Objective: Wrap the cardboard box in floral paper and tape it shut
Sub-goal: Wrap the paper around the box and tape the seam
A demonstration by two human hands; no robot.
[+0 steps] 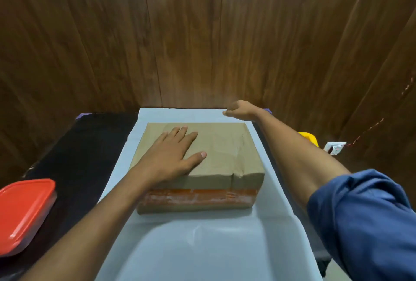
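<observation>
Box (216,145): cardboard, lying flat mid-sheet on the paper; orange band running along its near side; top creased near the right front corner.
Paper (198,240): pale side showing, spreading over the dark surface (74,159); near end hanging toward the camera, far edge reaching the wood wall (202,33).
Left hand (173,156): pressing flat on the box top, fingers straight and spread, holding nothing.
Right hand (240,110): reaching past the box's far right corner, fingers curling at the paper's far edge, seemingly pinching it.
Tub (24,213): sitting at near left on the surface, red lid on; contents not visible.
Yellow object (309,137): showing behind the right forearm; unclear what.
</observation>
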